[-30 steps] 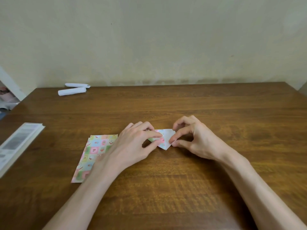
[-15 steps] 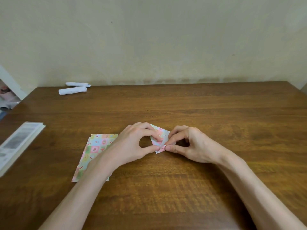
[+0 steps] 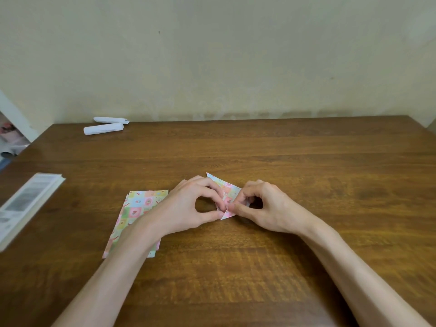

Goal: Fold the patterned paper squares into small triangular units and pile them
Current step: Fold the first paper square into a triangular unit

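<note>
1. Wall. Pale and plain. It meets the table's far edge along its whole width.

2. Table. Dark wood. Far edge and far-right corner in view; the left edge slants in from the upper left. Plain wood grain runs from the right hand to the right side, and from both hands back to the far edge.

3. Left hand. Its forearm crosses the near right part of the paper stack. Thumb and forefinger are curled into a ring, and their tips pinch the left edge of the folded paper piece.

4. Right hand. It sits just right of centre, with thumb and forefinger pinching the same piece at its right edge. The other fingers are curled behind. The two hands' fingertips nearly meet.

5. Book. Pale, lying flat at the left edge of the table, well apart from the hands.

6. Stack of patterned paper squares. It lies flat, just left of the left hand. The top and left edges are exposed.

7. Two white rolls. They lie side by side at the far left corner, near the wall.

8. Folded paper piece. Patterned, mid-table between the hands. One pointed tip juts toward the wall and another pokes out below the thumbs.
</note>
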The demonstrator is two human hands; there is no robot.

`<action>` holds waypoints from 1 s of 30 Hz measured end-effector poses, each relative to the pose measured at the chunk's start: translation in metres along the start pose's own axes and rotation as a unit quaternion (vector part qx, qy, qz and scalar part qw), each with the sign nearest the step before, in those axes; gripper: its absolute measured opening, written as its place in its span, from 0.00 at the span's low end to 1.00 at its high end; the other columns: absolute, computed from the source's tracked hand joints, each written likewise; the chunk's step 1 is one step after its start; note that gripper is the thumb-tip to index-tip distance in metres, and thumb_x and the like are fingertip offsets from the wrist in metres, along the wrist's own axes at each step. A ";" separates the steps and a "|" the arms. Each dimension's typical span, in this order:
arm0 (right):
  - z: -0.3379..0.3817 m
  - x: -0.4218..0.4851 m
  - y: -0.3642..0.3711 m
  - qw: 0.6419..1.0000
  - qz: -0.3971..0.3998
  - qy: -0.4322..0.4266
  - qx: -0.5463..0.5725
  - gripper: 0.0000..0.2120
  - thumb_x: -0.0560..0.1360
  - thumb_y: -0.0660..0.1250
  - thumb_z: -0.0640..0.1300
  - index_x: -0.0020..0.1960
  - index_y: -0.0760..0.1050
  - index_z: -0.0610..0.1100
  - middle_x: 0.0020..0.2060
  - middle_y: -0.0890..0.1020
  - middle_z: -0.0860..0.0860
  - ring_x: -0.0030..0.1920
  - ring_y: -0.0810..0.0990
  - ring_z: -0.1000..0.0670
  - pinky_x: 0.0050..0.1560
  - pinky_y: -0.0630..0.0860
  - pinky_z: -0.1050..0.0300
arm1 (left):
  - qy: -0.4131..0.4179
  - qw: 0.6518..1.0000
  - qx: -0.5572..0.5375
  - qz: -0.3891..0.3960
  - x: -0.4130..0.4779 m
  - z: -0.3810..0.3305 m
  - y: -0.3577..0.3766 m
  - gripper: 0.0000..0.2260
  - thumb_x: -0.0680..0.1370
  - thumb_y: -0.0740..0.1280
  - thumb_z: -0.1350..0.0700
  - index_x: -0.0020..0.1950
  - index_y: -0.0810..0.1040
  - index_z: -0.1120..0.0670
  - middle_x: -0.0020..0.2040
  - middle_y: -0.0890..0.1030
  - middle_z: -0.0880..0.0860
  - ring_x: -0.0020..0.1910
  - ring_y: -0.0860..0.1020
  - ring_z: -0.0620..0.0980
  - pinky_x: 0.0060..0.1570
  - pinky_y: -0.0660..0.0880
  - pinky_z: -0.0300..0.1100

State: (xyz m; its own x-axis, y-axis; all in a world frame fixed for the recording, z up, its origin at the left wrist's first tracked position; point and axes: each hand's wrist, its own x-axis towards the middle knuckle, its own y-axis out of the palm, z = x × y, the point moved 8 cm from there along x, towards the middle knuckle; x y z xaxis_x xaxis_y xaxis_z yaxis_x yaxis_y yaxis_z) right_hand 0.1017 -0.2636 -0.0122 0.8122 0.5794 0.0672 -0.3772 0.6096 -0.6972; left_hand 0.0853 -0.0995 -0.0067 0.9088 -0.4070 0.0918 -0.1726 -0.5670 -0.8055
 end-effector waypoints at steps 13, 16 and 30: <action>-0.005 0.005 0.005 0.999 -0.020 0.012 -0.033 0.08 0.75 0.71 0.61 0.45 0.81 0.57 0.40 0.78 0.57 0.47 0.75 0.55 0.53 0.73 0.56 | -0.004 1.000 -0.009 0.015 -0.001 0.001 -0.001 0.08 0.74 0.77 0.45 0.52 0.84 0.38 0.58 0.78 0.34 0.67 0.72 0.37 0.71 0.66 0.48; -0.005 0.004 0.005 0.999 -0.022 0.017 -0.029 0.05 0.76 0.74 0.57 0.44 0.81 0.57 0.40 0.78 0.57 0.47 0.74 0.55 0.52 0.71 0.58 | -0.020 1.000 -0.004 0.017 -0.002 0.002 -0.003 0.16 0.74 0.78 0.46 0.60 0.80 0.37 0.59 0.77 0.31 0.66 0.71 0.34 0.69 0.67 0.43; 0.002 0.002 0.006 0.998 -0.015 0.023 -0.061 0.06 0.76 0.72 0.60 0.47 0.80 0.58 0.42 0.76 0.56 0.49 0.73 0.55 0.54 0.70 0.59 | -0.013 1.000 -0.019 0.007 -0.002 0.000 -0.003 0.13 0.77 0.74 0.52 0.58 0.79 0.38 0.59 0.79 0.34 0.66 0.72 0.36 0.69 0.67 0.45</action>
State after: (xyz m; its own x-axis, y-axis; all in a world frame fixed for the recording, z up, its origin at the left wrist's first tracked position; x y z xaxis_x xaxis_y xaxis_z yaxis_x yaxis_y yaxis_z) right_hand 0.1004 -0.2573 -0.0146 0.8424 0.5357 0.0583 -0.2982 0.5535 -0.7777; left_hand 0.0840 -0.0972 -0.0043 0.9158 -0.3965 0.0639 -0.1997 -0.5876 -0.7841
